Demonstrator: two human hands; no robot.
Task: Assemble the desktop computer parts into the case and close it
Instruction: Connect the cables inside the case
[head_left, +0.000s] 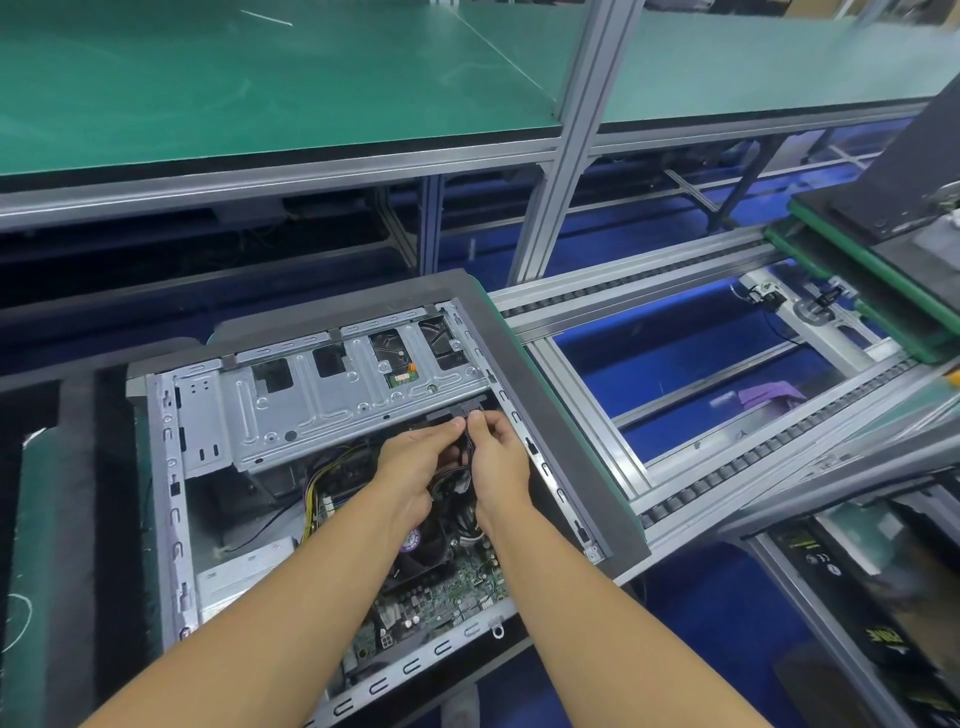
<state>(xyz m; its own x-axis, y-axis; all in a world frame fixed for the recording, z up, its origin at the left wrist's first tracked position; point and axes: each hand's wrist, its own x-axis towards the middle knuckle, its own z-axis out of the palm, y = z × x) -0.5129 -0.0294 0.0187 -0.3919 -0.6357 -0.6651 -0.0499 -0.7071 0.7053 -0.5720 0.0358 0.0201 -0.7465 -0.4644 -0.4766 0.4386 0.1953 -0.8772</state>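
Case (171, 467) is lying open side up on the line, and both hands are down inside it near its far right corner. The left hand (415, 467) and right hand (498, 467) are each pinching the same black cable (468, 444) with thumb and fingertips, right under the edge of the grey drive cage (311, 410) that spans the far half of the case. The fingers hide the plug end, so I can't tell what it's going into. The forearms cross the near half of the case and cover a good chunk of the motherboard (457, 587) and the cooler fan (421, 551). Yellow wires (311, 488) sit just left of the hands, and the power supply (239, 571) is in the near left corner of the case. Right of the case are open conveyor rails (675, 499) with a purple cloth (769, 400) down between them. Beyond the case there's a green bench (260, 93) on an aluminium post (571, 130).
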